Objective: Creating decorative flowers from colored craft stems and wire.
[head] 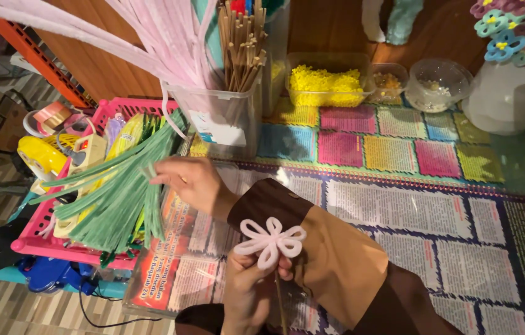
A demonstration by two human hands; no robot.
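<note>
The person's left hand (pixel 247 291) is pinching a pale pink pipe-cleaner flower (pixel 270 240) where the petals meet a thin wooden stick (pixel 280 298), holding it upright low in the view, just above the worktop (pixel 399 211). The flower looks feather-light, fuzzy and easily bent, so that junction seems the safest hold. The right hand (pixel 191 180) is crossing over to the left, fingers pressed together on the end of one green pipe cleaner (pixel 150 170) at the bundle of green pipe cleaners (pixel 116 198) lying across the pink basket (pixel 32 239). Those stems look soft, wiry and non-slippery, best taken near a tip. The bundle sits touching that hand, well apart from the flower.
</note>
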